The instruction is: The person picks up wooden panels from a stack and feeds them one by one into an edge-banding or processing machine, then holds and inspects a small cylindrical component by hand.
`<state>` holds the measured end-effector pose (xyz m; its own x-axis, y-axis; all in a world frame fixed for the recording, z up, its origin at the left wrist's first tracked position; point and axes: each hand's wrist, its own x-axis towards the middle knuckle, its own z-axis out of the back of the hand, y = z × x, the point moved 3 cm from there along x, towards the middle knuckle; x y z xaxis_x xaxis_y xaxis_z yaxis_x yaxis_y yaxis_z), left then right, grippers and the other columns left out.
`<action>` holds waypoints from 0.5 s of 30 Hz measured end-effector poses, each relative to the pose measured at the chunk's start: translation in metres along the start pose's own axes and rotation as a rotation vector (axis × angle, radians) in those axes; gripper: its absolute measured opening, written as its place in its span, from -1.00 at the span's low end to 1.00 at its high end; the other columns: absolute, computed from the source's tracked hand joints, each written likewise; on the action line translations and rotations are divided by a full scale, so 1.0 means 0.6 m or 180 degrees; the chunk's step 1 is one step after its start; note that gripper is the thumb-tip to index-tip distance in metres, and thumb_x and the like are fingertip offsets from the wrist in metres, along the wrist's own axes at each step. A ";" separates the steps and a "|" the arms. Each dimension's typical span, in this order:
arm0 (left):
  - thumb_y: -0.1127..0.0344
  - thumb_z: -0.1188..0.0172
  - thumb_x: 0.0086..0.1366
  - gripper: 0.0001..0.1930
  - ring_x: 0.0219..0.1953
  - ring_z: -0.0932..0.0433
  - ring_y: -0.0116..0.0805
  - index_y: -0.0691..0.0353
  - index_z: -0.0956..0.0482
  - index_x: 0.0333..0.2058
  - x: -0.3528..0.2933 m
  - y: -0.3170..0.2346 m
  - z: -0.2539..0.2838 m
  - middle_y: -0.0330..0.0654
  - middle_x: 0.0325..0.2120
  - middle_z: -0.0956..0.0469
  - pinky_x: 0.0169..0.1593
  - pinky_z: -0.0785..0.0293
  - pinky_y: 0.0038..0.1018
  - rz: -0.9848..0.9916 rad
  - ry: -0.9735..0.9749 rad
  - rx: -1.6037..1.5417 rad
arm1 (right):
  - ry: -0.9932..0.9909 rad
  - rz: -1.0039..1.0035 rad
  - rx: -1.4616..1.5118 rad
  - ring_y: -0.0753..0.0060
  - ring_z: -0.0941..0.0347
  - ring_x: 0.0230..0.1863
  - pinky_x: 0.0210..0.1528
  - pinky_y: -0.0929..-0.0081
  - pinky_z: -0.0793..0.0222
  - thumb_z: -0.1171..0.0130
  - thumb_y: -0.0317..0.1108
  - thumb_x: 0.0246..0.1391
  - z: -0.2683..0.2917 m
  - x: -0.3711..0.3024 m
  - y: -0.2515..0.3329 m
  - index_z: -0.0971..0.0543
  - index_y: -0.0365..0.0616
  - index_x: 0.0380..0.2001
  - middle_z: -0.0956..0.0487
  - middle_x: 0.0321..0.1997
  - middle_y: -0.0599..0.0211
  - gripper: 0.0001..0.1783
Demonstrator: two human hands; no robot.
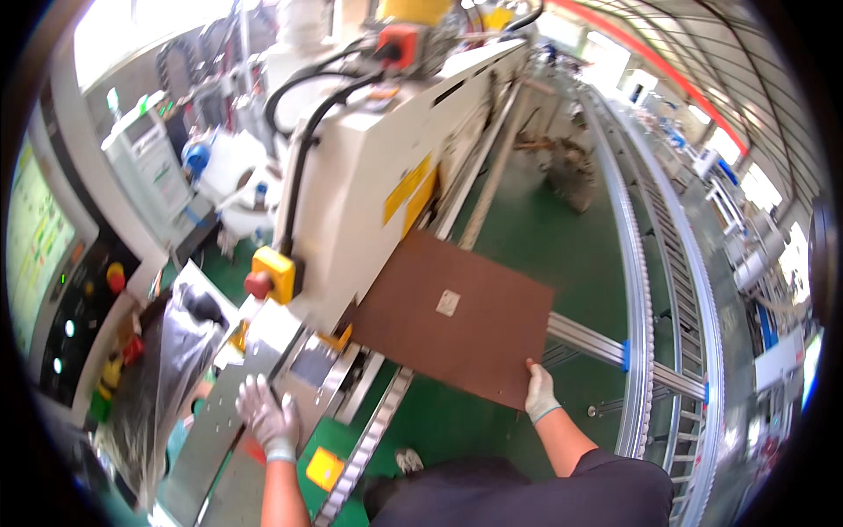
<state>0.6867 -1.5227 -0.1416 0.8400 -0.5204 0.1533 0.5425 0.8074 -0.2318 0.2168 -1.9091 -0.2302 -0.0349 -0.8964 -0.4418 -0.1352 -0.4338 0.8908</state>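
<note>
A flat brown panel with a small white label near its middle lies partly against the cream machine. At its near right corner my right hand, in a pale glove with bare fingertips, grips the edge; the fingers beneath are hidden. My left hand, gloved the same way, rests with its fingers spread over the grey metal bed, apart from the panel.
A yellow box with a red emergency button juts from the machine's near end. A roller conveyor runs along the right. At left stand a control panel and crumpled clear plastic. A slatted rail crosses below.
</note>
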 end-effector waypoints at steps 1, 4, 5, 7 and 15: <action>0.01 -0.13 0.33 -0.26 0.52 -0.02 0.13 0.31 -0.27 0.38 -0.007 0.019 0.000 0.10 0.46 -0.15 0.55 0.22 0.05 0.0094 -0.0022 0.0003 | -0.0022 0.0297 -0.0212 0.31 -0.47 0.05 0.24 0.24 -0.37 -0.11 -0.30 0.32 -0.055 -0.034 0.036 -0.55 -0.23 0.02 -0.57 0.05 0.29 -0.70; 0.05 -0.14 0.30 -0.29 0.51 -0.04 0.13 0.30 -0.31 0.35 -0.006 0.030 -0.032 0.09 0.44 -0.18 0.54 0.20 0.07 0.0033 -0.0256 -0.0022 | -0.0370 0.1217 -0.0928 0.23 -0.45 0.22 0.33 0.25 -0.32 -0.11 -0.33 0.27 -0.077 -0.009 0.042 -0.54 -0.33 0.08 -0.57 0.15 0.15 -0.61; 0.05 -0.15 0.29 -0.29 0.50 -0.05 0.12 0.29 -0.32 0.34 -0.002 0.040 -0.041 0.08 0.43 -0.20 0.54 0.18 0.08 -0.0007 -0.0332 0.0034 | -0.0528 0.1519 -0.1390 0.13 -0.46 0.24 0.33 0.23 -0.32 -0.14 -0.33 0.25 -0.089 -0.026 0.050 -0.54 -0.36 0.10 -0.57 0.16 0.06 -0.58; 0.08 -0.10 0.34 -0.29 0.52 -0.01 0.13 0.31 -0.28 0.39 0.003 0.016 -0.025 0.10 0.46 -0.17 0.55 0.22 0.03 0.0076 -0.0007 -0.0087 | -0.0423 0.1928 -0.1624 -0.02 -0.47 0.25 0.33 0.20 -0.34 -0.18 -0.30 0.23 -0.117 -0.055 0.072 -0.54 -0.38 0.11 -0.57 0.18 -0.07 -0.53; 0.11 -0.13 0.35 -0.37 0.48 -0.13 0.12 0.28 -0.35 0.33 -0.010 0.095 -0.043 0.10 0.39 -0.28 0.53 0.12 0.03 0.0000 -0.0545 -0.0052 | 0.3351 0.2529 -0.2143 -0.14 -0.38 0.36 0.43 0.11 -0.26 -0.21 -0.11 0.27 -0.354 -0.390 -0.055 -0.55 -0.24 0.15 -0.53 0.26 -0.11 -0.48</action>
<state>0.7127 -1.4809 -0.1807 0.8280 -0.4642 0.3144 0.5436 0.8021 -0.2473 0.4400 -1.7044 -0.1339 0.8788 -0.4380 0.1896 0.0594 0.4946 0.8671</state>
